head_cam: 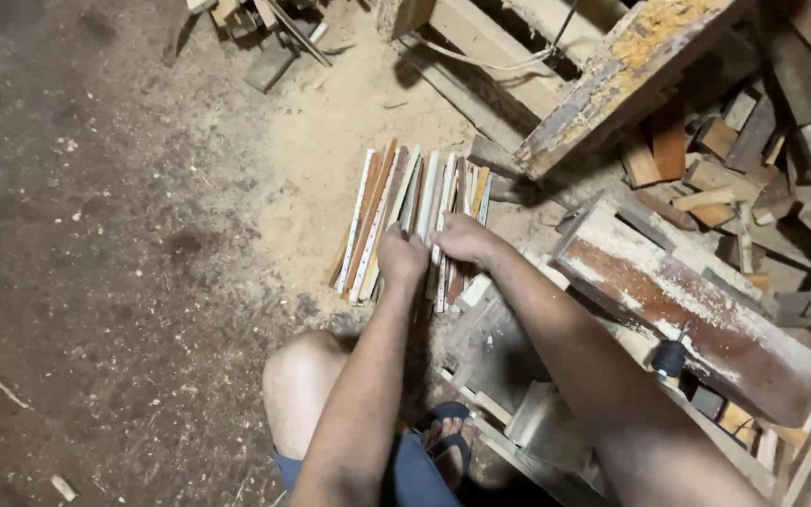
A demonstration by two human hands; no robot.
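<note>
Nearest the camera: two bare forearms, a bent bare knee (300, 385), and a foot in a dark sandal (450, 439) on the floor below.

Left hand (403, 255): arm reaching straight forward and down, back of the hand up, fingers curled under and closed onto the near ends of the wood strips (405, 211). Which strips it grips cannot be told.

Right hand (462, 238): arm coming in diagonally from the lower right, wrist bent inward, fingers laid together over the right part of the same bundle, just beside the left hand. Fingertips are tucked out of sight, so whether they pinch a strip or only press on it is not clear.

Wood strips: thin, long slats, pale, brown and orange, lying side by side on a patch of sawdust (330, 160) on the dirt floor (96, 235), running away from the person. Near ends hidden under both hands; count not readable.

Hidden or cut off: lower body cropped at the bottom edge; the floor beneath the arms lies in shadow.

Surroundings: a dusty red-brown plank (687, 310) close on the right, beside the right forearm; a worn yellow-stained beam (621, 80) slanting above the strips' far end; a heap of offcut blocks (743, 160) at the far right; pale framing pieces (537, 422) under the right arm; scattered scraps (265, 38) at the top.
</note>
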